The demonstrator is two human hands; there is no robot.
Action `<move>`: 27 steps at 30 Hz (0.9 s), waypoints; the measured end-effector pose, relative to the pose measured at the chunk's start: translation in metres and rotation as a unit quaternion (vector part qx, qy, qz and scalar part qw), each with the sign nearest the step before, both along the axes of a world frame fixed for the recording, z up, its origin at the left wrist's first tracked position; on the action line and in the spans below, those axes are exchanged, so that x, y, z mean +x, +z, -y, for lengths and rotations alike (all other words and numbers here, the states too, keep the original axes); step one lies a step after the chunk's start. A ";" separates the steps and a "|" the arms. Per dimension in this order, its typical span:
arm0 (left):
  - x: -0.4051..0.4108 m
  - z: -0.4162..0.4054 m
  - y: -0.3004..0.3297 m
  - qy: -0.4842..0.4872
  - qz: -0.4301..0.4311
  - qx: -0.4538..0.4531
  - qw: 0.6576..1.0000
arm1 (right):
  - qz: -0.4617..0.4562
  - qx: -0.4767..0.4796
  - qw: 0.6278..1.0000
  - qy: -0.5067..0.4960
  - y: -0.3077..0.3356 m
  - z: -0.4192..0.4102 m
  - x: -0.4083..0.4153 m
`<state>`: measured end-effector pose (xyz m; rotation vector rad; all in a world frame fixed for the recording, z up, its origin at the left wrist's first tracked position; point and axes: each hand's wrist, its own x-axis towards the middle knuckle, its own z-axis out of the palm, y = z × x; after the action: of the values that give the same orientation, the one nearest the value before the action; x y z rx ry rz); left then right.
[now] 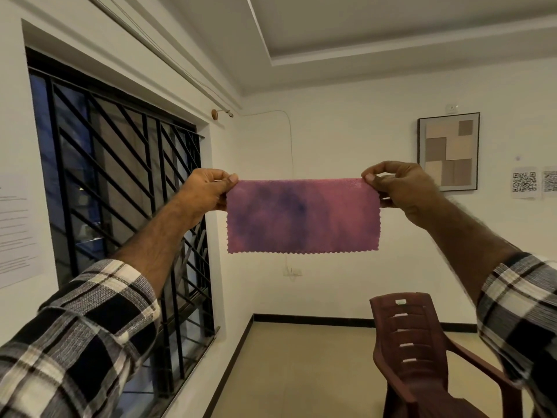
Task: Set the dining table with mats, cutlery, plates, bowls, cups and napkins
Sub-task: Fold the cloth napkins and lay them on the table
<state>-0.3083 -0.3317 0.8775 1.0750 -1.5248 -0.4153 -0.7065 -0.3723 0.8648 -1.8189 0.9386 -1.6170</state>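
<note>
At centre frame, a pink napkin (303, 217) hangs stretched in the air, seemingly folded double. Left hand (208, 188) and right hand (401, 188) each pinch a top corner, above a brown chair (413, 342) at lower right.

The napkin (303, 215) hangs at the centre of the view, stretched between two raised hands: the left hand (205, 190) pinches its top corner at 9 o'clock, the right hand (401, 188) its top corner at 3 o'clock. Behind the left arm, toward 8 o'clock, stands the barred window (120, 212). A framed picture (448, 151) hangs on the far wall at 2 o'clock, with printed sheets (525, 183) just right of it. A chair (422, 357) stands on the floor (301, 372) at 5 o'clock, below the napkin.
</note>
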 end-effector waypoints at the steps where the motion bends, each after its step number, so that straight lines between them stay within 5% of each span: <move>1: -0.001 0.000 0.000 -0.001 -0.010 -0.009 1.000 | -0.001 -0.002 1.000 -0.004 0.000 0.001 0.001; 14: 0.000 0.001 -0.013 -0.050 0.001 -0.022 0.999 | 0.008 0.011 1.000 -0.006 -0.007 0.020 -0.006; 27: 0.006 0.011 -0.031 -0.130 -0.145 0.075 0.978 | 0.020 0.053 0.998 0.005 -0.024 0.012 -0.019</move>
<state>-0.3026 -0.3424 0.8463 0.8856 -1.3894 -0.8444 -0.7255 -0.3841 0.8411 -1.7105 0.9764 -1.5614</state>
